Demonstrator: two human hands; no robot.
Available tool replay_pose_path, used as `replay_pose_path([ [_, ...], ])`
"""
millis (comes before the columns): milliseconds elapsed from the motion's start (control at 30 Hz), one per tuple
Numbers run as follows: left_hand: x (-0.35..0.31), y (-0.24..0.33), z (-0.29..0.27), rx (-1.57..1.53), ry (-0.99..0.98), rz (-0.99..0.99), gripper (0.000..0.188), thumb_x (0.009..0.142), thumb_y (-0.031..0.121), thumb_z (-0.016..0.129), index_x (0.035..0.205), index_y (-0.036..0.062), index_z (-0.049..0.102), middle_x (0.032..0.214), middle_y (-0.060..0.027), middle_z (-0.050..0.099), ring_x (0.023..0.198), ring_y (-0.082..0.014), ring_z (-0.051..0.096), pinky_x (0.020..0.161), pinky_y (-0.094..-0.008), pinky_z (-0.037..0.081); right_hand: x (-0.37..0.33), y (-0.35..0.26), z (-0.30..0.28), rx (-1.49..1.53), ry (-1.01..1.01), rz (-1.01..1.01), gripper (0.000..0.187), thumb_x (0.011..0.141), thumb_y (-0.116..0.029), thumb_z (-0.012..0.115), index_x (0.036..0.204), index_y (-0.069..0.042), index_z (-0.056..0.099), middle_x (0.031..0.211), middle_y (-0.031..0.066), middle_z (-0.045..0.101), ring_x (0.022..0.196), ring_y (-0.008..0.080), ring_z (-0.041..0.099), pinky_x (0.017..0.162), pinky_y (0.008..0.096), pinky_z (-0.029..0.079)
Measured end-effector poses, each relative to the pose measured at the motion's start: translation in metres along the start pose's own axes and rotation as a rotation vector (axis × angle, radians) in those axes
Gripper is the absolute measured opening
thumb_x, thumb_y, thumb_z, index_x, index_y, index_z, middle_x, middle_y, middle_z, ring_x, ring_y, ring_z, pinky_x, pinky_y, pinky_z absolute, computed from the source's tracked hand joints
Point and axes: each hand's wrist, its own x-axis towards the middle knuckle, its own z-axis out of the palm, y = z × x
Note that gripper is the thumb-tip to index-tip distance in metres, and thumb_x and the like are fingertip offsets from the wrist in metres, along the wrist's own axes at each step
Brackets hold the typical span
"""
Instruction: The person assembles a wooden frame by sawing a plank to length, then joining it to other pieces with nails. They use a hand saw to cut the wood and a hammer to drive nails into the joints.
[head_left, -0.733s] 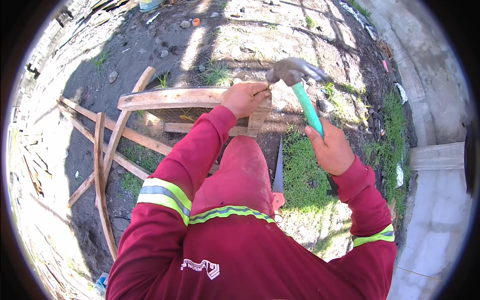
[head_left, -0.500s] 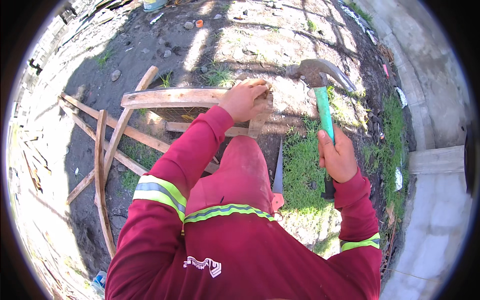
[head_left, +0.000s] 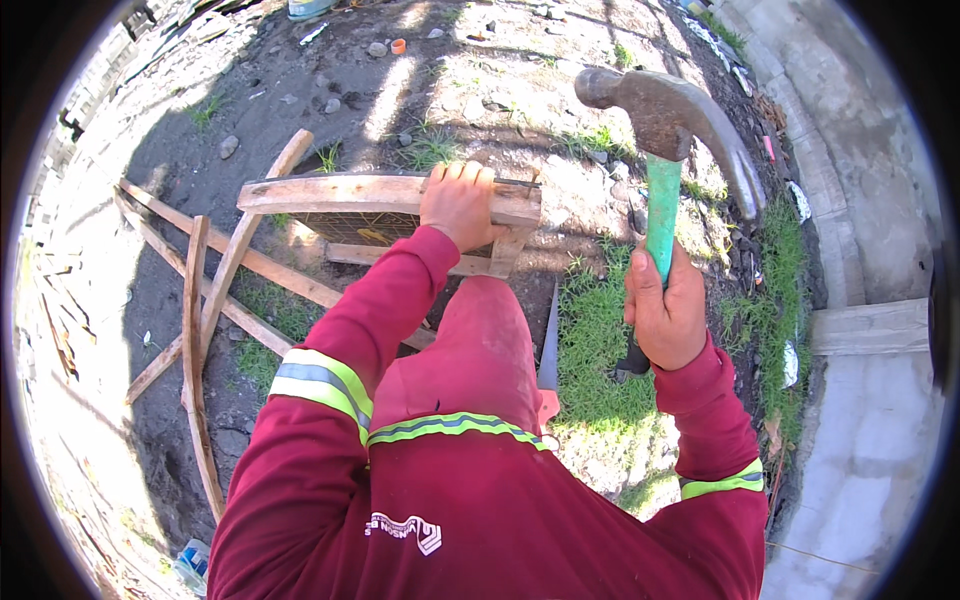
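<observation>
My left hand is closed over the top bar of a wooden frame, its fingers folded across the upper edge. Wire mesh shows inside the frame. At the bar's right end a thin nail seems to stick up. My right hand is wrapped round the green handle of a claw hammer. Raised to the right of the frame, the hammer has its rusty head up and its claw pointing right. The frame's lower right corner rests near my knee.
A handsaw with an orange-red handle stands beside my right leg, over grass. Crossed wooden strips lie to the left. Along the right runs a concrete edge with a board. Stones and a small orange ring lie farther off.
My left hand has moved left along the bar, away from its right end, and now grips over the top. The hammer has risen and come closer to me.
</observation>
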Motion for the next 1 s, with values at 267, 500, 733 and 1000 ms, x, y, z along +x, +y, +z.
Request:
replay_pose_path([
  [267,0.002,0.004,0.001,-0.033,0.007,-0.037,0.061,0.064,0.053,0.078,0.102,0.0095,0.059,0.100,-0.0077,0.060,0.103,-0.0245,0.057,0.091,-0.0400,0.039,0.021,-0.045,-0.025,-0.068,-0.037,0.074,0.027,0.098,-0.026,0.053,0.089,-0.001,0.052,0.062,0.0065,0.050,0.050,0.0180,0.050,0.048,0.0309,0.038],
  [500,0.009,0.003,0.000,0.018,-0.019,-0.040,0.067,0.061,0.050,0.081,0.109,0.0100,0.055,0.101,-0.0080,0.061,0.100,-0.0249,0.057,0.087,-0.0389,0.041,0.020,-0.066,-0.041,0.442,0.225,-0.395,0.023,0.101,-0.023,0.048,0.093,-0.001,0.050,0.063,0.0016,0.046,0.050,0.0074,0.043,0.045,0.0220,0.036],
  [733,0.013,0.001,0.000,0.012,-0.054,0.009,0.070,0.061,0.052,0.080,0.111,0.0089,0.056,0.101,-0.0089,0.062,0.100,-0.0252,0.058,0.087,-0.0383,0.043,0.018,0.001,-0.009,-0.080,-0.124,0.220,0.026,0.097,-0.024,0.057,0.089,0.000,0.054,0.061,0.0078,0.050,0.051,0.0141,0.049,0.048,0.0334,0.038],
  [1000,0.010,0.000,-0.003,-0.052,-0.027,0.020,0.058,0.063,0.050,0.079,0.098,0.0075,0.059,0.101,-0.0101,0.063,0.102,-0.0257,0.058,0.087,-0.0393,0.044,0.022,-0.022,-0.034,0.033,-0.070,0.175,0.026,0.099,-0.028,0.052,0.091,-0.003,0.053,0.062,0.0035,0.049,0.052,0.0120,0.048,0.048,0.0283,0.039],
])
